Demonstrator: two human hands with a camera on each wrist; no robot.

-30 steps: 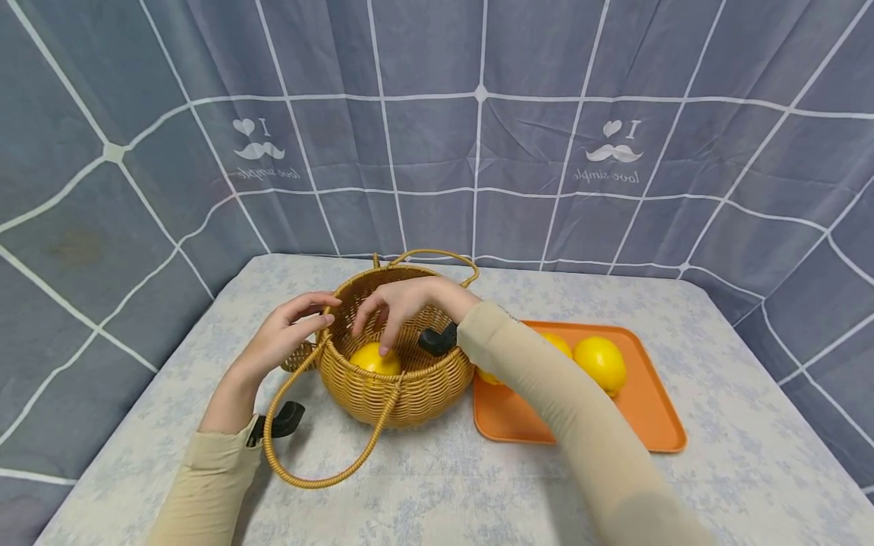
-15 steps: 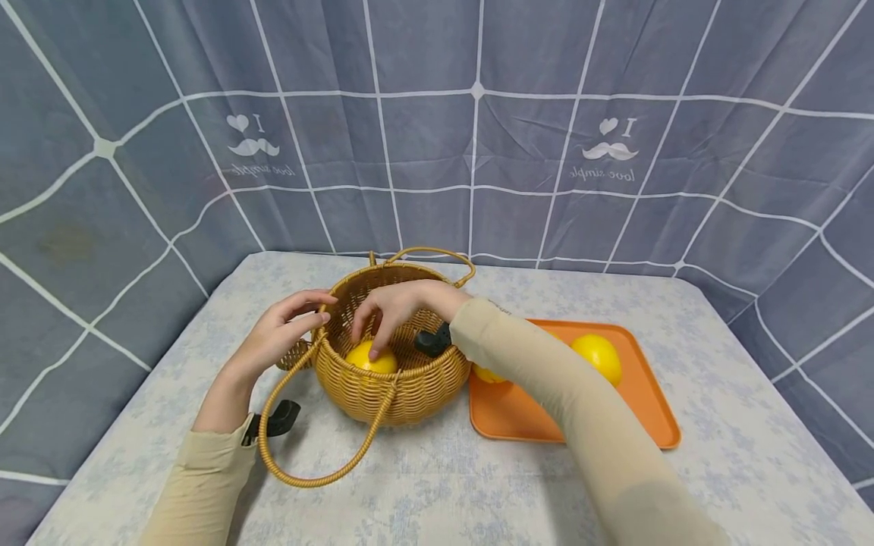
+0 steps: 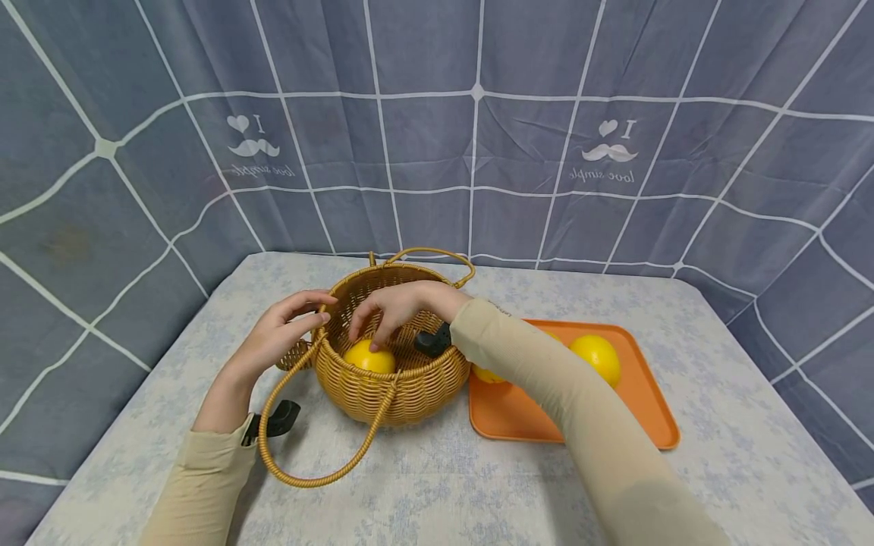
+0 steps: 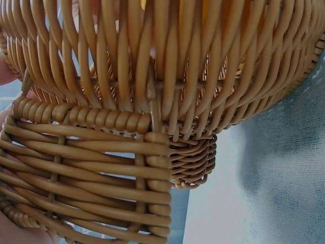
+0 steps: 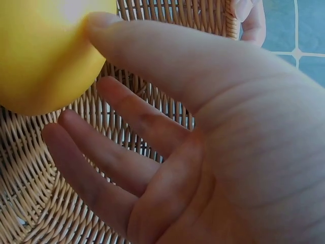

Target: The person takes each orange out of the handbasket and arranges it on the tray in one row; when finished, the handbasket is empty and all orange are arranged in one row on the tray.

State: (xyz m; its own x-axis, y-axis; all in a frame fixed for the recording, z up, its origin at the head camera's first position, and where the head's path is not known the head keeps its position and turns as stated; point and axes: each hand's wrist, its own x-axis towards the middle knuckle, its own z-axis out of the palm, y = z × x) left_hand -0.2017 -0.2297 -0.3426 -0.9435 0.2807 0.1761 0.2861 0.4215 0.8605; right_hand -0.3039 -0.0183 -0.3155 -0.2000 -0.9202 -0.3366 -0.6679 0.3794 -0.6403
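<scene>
A woven wicker basket [image 3: 399,398] stands on the table with a yellow lemon [image 3: 369,358] inside, by its near left wall. My right hand [image 3: 391,309] reaches into the basket over the lemon. In the right wrist view, the thumb [image 5: 137,40] touches the lemon's side, while the other fingers [image 5: 101,152] are spread loosely below it, apart from its surface. My left hand [image 3: 276,330] holds the basket's left rim between fingers and thumb. A small woven flap [image 4: 86,173] on the basket's outside hides most of that hand in the left wrist view.
To the right lies an orange tray [image 3: 512,421] with another lemon [image 3: 596,360]; further yellow fruit [image 3: 486,375] there is partly hidden by the right sleeve. One basket handle [image 3: 321,481] droops toward the front, the other [image 3: 437,250] leans back. A grey grid-patterned curtain [image 3: 423,144] hangs behind.
My right thumb has shifted slightly over the lemon, which has moved a little left within the basket. My left hand has stayed at the rim. The whole view shifted slightly at first.
</scene>
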